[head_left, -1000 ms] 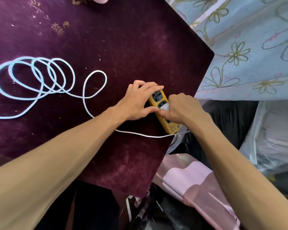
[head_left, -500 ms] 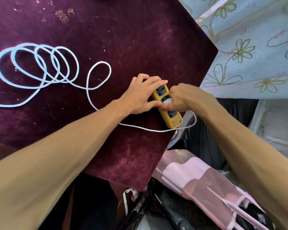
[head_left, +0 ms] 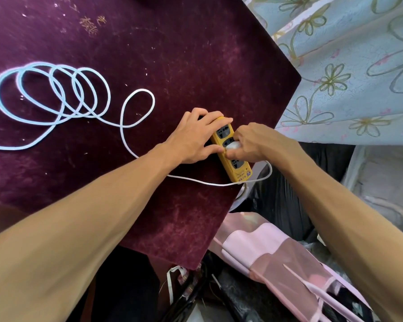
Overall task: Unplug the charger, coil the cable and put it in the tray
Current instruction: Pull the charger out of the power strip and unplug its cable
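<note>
We find open cloth (head_left: 196, 54) beyond the strip (head_left: 236, 167) and near us below it. Leftward the cable (head_left: 63, 94) sprawls in loops, one run crossing just under the strip's near end. The curtain (head_left: 347, 77) crowds the cloth's right edge

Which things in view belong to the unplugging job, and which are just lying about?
Job: white charger, pinched by right hand; yellow power strip, pressed by left hand; white cable, loosely looped on tablecloth.
Lying about: flowered curtain; pink fabric.
</note>
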Motion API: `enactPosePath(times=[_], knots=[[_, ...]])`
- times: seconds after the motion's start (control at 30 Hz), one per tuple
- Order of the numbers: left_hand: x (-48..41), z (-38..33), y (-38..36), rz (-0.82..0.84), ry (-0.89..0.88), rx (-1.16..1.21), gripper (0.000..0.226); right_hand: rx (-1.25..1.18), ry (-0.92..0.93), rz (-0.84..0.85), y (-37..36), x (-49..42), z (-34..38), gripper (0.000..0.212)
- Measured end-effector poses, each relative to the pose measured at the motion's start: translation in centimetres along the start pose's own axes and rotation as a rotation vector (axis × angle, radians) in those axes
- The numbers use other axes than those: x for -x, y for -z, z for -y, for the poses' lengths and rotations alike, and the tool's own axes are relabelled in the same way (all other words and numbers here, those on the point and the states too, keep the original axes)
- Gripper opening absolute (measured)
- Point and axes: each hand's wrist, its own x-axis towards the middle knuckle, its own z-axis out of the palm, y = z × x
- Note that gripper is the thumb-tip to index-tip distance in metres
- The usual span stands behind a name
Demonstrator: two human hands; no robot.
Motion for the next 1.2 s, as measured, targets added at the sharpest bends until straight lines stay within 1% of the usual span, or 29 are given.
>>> enactPosePath(times=[0.17,0.3,0.4,0.5,0.57,0.7,0.73,0.77,0.83,0.87,0.9,0.93,1.0,1.07,1.13,1.2], knots=[[-0.1,-0.1,0.1,-0.009,-0.002,0.005,0.074,-0.009,-0.004,-0.015,0.0,0.3,0.1,0.048],[-0.1,0.0,0.0,-0.006,-0.002,0.010,0.075,-0.014,-0.022,0.039,0.7,0.5,0.3,0.049],[-0.2,0.0,-0.2,-0.020,-0.004,0.008,0.076,-0.076,-0.016,0.083,2.1,1.2,0.2,0.047],[0.0,-0.2,0.0,-0.016,0.000,0.004,0.076,-0.107,-0.005,0.075,3.0,2.4,0.5,0.050],[-0.2,-0.6,0.9,0.064,0.058,0.044,0.076,-0.153,-0.059,0.052,2.9,3.7,1.1,0.049],[-1.3,-3.7,5.2,0.307,0.260,0.108,0.074,-0.331,-0.139,-0.052,2.0,8.7,3.0,0.049],[-1.1,-4.8,6.2,0.315,0.305,0.147,0.070,-0.389,-0.160,-0.086,1.5,10.2,3.6,0.052],[-0.6,-5.9,7.5,0.274,0.334,0.187,0.064,-0.464,-0.185,-0.133,1.2,12.0,4.4,0.055],[1.4,-8.4,10.3,0.175,0.427,0.302,0.048,-0.678,-0.233,-0.239,0.6,15.8,6.3,0.053],[2.6,-9.5,12.1,0.150,0.517,0.411,0.038,-0.803,-0.253,-0.301,0.6,17.8,7.5,0.049],[3.9,-10.7,13.6,0.155,0.628,0.573,0.031,-0.917,-0.265,-0.349,0.5,19.4,8.6,0.046],[5.4,-12.3,15.6,0.190,0.732,0.739,0.031,-1.018,-0.262,-0.396,0.6,21.4,9.7,0.043],[8.6,-15.6,19.5,0.265,0.873,0.958,0.038,-1.168,-0.224,-0.492,1.0,25.7,11.7,0.035],[12.3,-18.3,23.2,0.319,0.932,1.063,0.041,-1.275,-0.153,-0.591,1.5,29.7,13.7,0.028],[15.7,-21.0,26.6,0.349,0.930,1.146,0.041,-1.339,-0.088,-0.696,2.4,33.8,15.1,0.032],[18.8,-23.7,29.8,0.369,0.911,1.204,0.040,-1.353,-0.041,-0.769,2.8,37.7,16.5,0.037]])
